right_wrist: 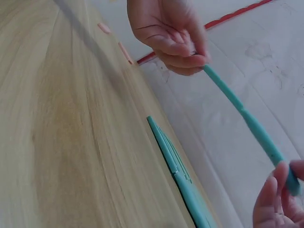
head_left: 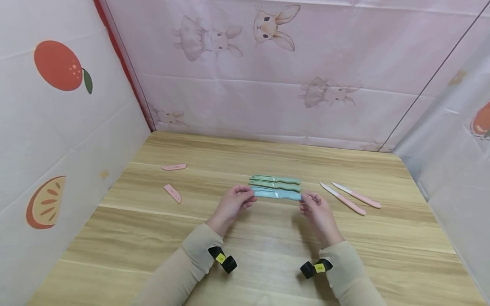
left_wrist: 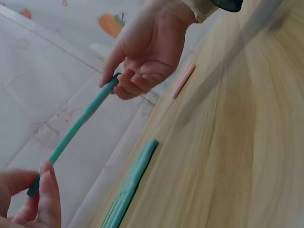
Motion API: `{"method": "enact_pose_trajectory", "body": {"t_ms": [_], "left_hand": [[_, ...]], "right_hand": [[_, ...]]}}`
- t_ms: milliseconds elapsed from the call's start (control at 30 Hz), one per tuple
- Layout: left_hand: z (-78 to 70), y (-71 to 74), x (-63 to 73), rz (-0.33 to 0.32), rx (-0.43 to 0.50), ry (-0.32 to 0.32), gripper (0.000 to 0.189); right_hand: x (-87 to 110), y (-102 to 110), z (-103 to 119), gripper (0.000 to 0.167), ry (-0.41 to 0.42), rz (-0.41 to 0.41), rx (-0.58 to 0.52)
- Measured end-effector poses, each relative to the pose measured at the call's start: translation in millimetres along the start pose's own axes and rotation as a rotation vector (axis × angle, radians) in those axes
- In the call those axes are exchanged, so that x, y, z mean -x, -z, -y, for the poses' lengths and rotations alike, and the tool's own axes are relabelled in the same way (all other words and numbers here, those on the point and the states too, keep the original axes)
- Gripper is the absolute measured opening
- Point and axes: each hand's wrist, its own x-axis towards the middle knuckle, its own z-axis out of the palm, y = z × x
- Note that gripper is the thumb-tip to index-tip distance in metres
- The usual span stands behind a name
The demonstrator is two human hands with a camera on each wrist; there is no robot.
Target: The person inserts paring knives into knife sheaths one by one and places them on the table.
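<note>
two bare hands over a wooden table [head_left: 115, 229], one slim blue knife [head_left: 281, 194] stretched between them. left hand [head_left: 236, 199] pinches the sheathed tip end, right hand [head_left: 315, 208] pinches the butt of the handle; both grips are thumb-and-finger, clamped on the same knife. the wrist views show it raised off the wood, its middle free. i take the hold at both ends as a way of keeping so thin a piece level and steady, with fingers out at the extremes so its length stays uncovered. just beyond it, on the table, a close row: a far green knife [head_left: 278, 179], a near green knife [head_left: 278, 185], and what looks like another blue one [head_left: 260, 188], mostly hidden behind the raised knife. all handles point to the person's right, sheaths to the left; lying so close and parallel, they read as a deliberate set. off to the right, two pink knives [head_left: 350, 203] lie slantwise, side by side, blades bare, handles toward the person, perhaps for easy reach. as to containers: the sheaths on the green knives and on the raised one cover their blades. two pink sheaths [head_left: 172, 193] lie on the left, well apart from the pink blades; no blade shows in either, though i cannot see into their mouths.
</note>
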Motion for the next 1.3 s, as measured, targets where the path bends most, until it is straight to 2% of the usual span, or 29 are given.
{"method": "enact_pose_trajectory", "body": {"t_ms": [100,233,367,433,533,633,800,900,1000,1167,1300], "left_hand": [[-0.8,5.1,-1.5,-0.072,0.017,-0.005,0.018],[0.2,6.6,-1.9,-0.112,0.05,0.014,0.024],[3.3,4.8,0.7,-0.081,0.05,0.023,0.031],[5.3,4.3,3.0,-0.036,0.001,0.014,0.035],[8.5,5.4,6.0,0.043,-0.131,-0.017,0.041],[11.2,8.6,8.4,0.106,-0.321,-0.072,0.048],[11.9,13.3,9.7,0.136,-0.645,-0.095,0.062],[11.7,14.4,7.9,0.146,-0.855,-0.075,0.068],[13.5,14.9,4.3,0.165,-1.033,-0.081,0.071],[19.1,12.7,0.8,0.183,-1.23,-0.08,0.077],[22.2,8.9,-0.1,0.175,-1.328,-0.088,0.084]], "right_hand": [[-1.5,3,-1,0.023,0.017,-0.033,0.007],[-2.3,4,-3,0.03,0.04,-0.073,0.013],[-3.6,4,-6,0.034,0.068,-0.125,0.043],[-4.4,4,-6,0.033,0.076,-0.161,0.059],[-5.1,3,-5,0.03,0.078,-0.198,0.103],[-4.8,4,-5,0.034,0.062,-0.175,0.194],[-5.6,9,-9,0.041,0.0,-0.036,0.412],[-6.7,12,-12,0.045,-0.039,0.042,0.474],[-8.4,13,-14,0.049,-0.069,0.087,0.492],[-10.5,13,-16,0.05,-0.112,0.09,0.511],[-11.0,13,-16,0.05,-0.124,0.082,0.531]]}}
